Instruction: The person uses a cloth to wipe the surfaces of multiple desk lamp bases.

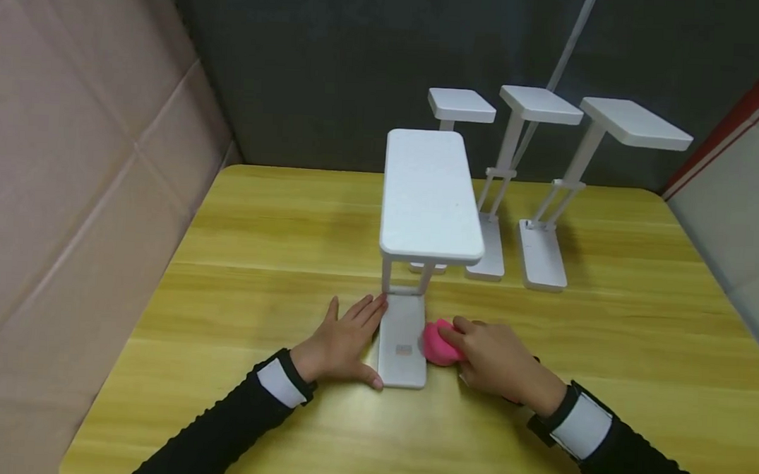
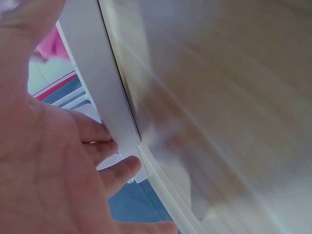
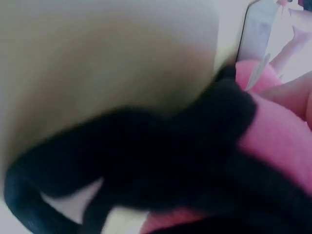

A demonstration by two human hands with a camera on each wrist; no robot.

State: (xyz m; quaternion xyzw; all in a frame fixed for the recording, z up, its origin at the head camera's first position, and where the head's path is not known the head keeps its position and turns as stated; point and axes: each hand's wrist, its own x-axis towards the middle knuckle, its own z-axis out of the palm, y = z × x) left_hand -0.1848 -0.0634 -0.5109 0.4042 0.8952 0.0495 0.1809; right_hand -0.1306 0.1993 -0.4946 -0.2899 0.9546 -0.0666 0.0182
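A white folding desk lamp [image 1: 432,197] stands at the middle of the table, its flat head over its base [image 1: 402,358]. My left hand [image 1: 344,343] lies along the base's left side with fingers spread and fingertips at its edge. In the left wrist view, those fingertips [image 2: 127,166] reach the side of the base [image 2: 95,63]. On the other side, my right hand [image 1: 498,359] grips a bunched pink cloth [image 1: 440,344] against the base's right edge. A dark, blurred band covers much of the right wrist view, with the pink cloth [image 3: 280,131] behind it.
Behind, toward the back right, stand three more white desk lamps: one [image 1: 461,105] partly hidden by the front lamp, a second [image 1: 541,104], and a third [image 1: 635,124] farther right. The wooden table [image 1: 277,239] ends at a dark panel [image 1: 336,72] at the back.
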